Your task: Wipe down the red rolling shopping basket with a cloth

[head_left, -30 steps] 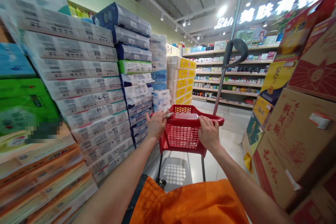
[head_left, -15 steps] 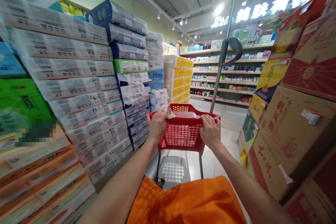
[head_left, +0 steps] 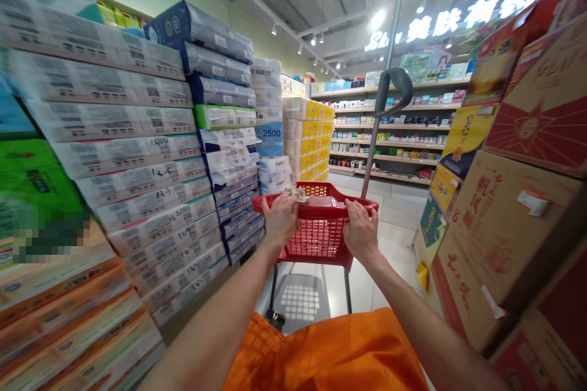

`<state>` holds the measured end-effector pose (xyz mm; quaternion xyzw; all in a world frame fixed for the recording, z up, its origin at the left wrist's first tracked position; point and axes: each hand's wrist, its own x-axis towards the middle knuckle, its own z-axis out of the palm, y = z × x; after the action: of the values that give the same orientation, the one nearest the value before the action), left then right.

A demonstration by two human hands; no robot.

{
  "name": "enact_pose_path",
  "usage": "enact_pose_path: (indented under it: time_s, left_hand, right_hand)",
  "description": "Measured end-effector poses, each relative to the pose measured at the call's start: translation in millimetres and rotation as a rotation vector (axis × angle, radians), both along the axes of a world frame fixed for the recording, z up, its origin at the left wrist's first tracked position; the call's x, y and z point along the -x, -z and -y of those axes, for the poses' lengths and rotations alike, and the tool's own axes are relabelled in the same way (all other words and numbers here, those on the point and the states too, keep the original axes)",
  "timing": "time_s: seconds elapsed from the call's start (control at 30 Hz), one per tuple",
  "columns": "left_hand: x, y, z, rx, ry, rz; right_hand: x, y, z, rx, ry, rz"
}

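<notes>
A red plastic shopping cart (head_left: 316, 239) with a latticed basket stands directly in front of me. My left hand (head_left: 280, 219) is closed on the left part of its handle bar, pressing a crumpled whitish cloth (head_left: 300, 196) that pokes out past the fingers. Its exact kind is hard to make out. Around the right end of the bar, my right hand (head_left: 362, 229) has its fingers wrapped. A metal pole with a grey loop grip (head_left: 393, 91) rises from the cart's right side. The basket's inside is mostly hidden behind its front wall.
On the left are tall stacks of wrapped white packs (head_left: 137, 153) and blue packs (head_left: 220, 88). Yellow-and-white packs (head_left: 309, 134) stand farther ahead. Brown cartons (head_left: 499, 214) are piled close on the right. Stocked shelves (head_left: 389, 125) line the back, beyond a pale tiled floor (head_left: 316, 293).
My left hand has slid to the right along the handle bar with the cloth. My right hand keeps its place on the bar. The whole view has shifted slightly.
</notes>
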<state>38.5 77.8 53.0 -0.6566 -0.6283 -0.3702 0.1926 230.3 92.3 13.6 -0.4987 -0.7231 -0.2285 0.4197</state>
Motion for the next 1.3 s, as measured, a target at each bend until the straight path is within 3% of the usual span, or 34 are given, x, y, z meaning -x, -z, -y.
enact_pose_path:
  time_s: [0.07, 0.1, 0.2, 0.3, 0.37, 0.5, 0.57, 0.8, 0.9, 1.07, 1.23, 1.3]
  left_hand:
    - [3.2, -0.4, -0.2, 0.007, -0.06, 0.048]
    - [-3.6, -0.1, -0.2, 0.005, -0.027, 0.031]
    - [-45.6, 3.0, -0.3, -0.028, 0.21, -0.125]
    - [-73.1, 6.1, 0.3, -0.046, 0.313, -0.215]
    - [-62.7, 7.4, 1.0, -0.04, 0.289, -0.204]
    - [-7.3, 7.5, 3.2, -0.024, 0.053, -0.043]
    - [3.5, 7.9, 4.4, -0.019, -0.002, -0.027]
    - [-55.3, 14.4, 1.1, -0.046, 0.218, -0.165]
    - [-40.0, 16.0, 1.6, -0.025, 0.196, -0.143]
    - [4.2, 18.8, 5.1, -0.053, -0.014, -0.024]
    - [-3.3, 19.8, 4.1, -0.049, 0.072, -0.087]
    - [6.2, 20.4, 3.1, -0.034, 0.073, -0.086]
  right_hand:
    - [2.9, 1.2, -1.5, -0.013, 0.0, -0.037]
    - [4.3, 1.9, -2.1, -0.019, -0.001, -0.054]
    - [5.8, 4.0, -3.8, -0.039, -0.025, -0.084]
    - [2.4, 4.6, -5.0, -0.055, -0.056, -0.095]
    - [-1.1, 3.5, -5.8, -0.05, -0.067, -0.098]
    - [-8.4, 0.2, -9.1, -0.04, -0.066, -0.078]
    - [-11.7, 0.2, -11.2, -0.039, -0.015, -0.106]
    - [-19.7, 4.1, -11.0, -0.003, 0.059, -0.039]
    - [-20.4, 4.4, -8.6, 0.012, 0.058, -0.036]
    - [-14.0, 6.8, -6.4, 0.009, 0.082, -0.051]
    - [-11.8, 7.3, -5.4, 0.004, 0.063, -0.074]
    - [-13.4, 7.2, -5.3, 0.012, 0.053, -0.061]
